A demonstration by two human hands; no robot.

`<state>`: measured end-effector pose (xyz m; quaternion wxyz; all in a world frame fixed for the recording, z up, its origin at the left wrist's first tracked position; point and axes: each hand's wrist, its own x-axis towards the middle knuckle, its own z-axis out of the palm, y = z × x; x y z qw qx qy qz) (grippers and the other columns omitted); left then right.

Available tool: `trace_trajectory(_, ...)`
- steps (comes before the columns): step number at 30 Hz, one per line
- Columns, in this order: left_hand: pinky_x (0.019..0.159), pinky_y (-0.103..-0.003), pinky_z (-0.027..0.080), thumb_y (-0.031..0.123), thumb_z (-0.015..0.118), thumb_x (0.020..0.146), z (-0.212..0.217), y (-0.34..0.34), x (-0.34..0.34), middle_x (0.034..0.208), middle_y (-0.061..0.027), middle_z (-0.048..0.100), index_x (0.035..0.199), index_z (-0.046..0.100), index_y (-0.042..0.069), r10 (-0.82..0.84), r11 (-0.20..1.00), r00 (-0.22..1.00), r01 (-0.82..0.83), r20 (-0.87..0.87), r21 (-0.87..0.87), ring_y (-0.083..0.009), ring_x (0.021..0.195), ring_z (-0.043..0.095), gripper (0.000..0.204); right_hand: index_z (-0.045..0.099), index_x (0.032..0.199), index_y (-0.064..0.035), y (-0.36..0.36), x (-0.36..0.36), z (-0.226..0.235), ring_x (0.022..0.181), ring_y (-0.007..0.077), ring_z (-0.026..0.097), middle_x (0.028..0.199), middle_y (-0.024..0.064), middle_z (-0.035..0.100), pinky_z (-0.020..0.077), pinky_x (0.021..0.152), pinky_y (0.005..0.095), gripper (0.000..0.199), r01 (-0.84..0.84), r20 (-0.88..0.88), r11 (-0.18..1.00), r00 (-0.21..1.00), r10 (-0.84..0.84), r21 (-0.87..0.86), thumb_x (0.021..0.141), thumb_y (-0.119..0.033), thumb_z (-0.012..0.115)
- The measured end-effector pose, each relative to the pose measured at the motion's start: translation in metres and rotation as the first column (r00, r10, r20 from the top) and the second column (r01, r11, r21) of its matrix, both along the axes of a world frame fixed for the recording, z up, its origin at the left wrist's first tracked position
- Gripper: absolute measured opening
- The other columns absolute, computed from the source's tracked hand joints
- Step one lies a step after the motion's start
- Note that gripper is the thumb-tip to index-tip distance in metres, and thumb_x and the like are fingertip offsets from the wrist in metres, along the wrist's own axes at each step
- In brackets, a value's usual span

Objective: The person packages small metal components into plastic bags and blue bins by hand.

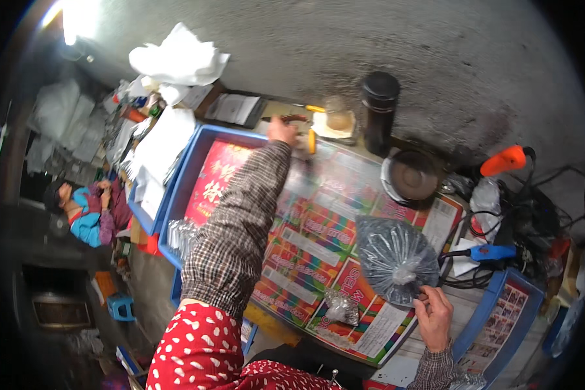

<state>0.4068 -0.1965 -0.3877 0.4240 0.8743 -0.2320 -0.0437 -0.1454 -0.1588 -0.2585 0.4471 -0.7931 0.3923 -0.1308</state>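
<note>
Along the far edge of the desk (pixel 278 109), our left hand (pixel 282 132) reaches to a reddish-handled tool (pixel 297 118); how narrow its grip is, we cannot tell. Toward the near right corner, our right hand (pixel 433 317) pinches a gathered plastic bag (pixel 391 253) by its rim.
</note>
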Motion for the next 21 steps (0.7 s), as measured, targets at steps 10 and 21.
trace_trajectory(10, 0.067, -0.028, 0.054, -0.004, 0.059, 0.076, 0.094, 0.166, -0.224, 0.11, -0.0137, 0.055, 0.115, 0.057, 0.005, -0.551, 0.834, 0.819, 0.546, 0.162, 0.081, -0.02, 0.082, 0.062, 0.04, 0.058, 0.1, 0.0077, 0.0, -0.013, 0.009, 0.066, 0.0187, 0.057, 0.082, 0.0122, 0.056, 0.0448, 0.055, 0.0285, 0.026, -0.045, -0.011, 0.993, 0.999, 0.044, -0.11, 0.075, 0.003, 0.061)
trace_trajectory(21, 0.079, -0.041, 0.049, 0.013, 0.07, 0.071, 0.083, 0.235, -0.106, 0.104, -0.0186, 0.055, 0.125, 0.049, 0.012, -0.125, 0.758, 0.962, -0.064, 0.242, 0.65, -0.035, 0.095, 0.058, 0.058, 0.058, 0.097, 0.0074, 0.009, -0.022, 0.014, 0.07, 0.0211, 0.058, 0.082, 0.0137, 0.056, 0.0467, 0.06, 0.0313, 0.025, -0.096, -0.064, 0.989, 0.994, 0.09, -0.108, 0.074, 0.003, 0.062)
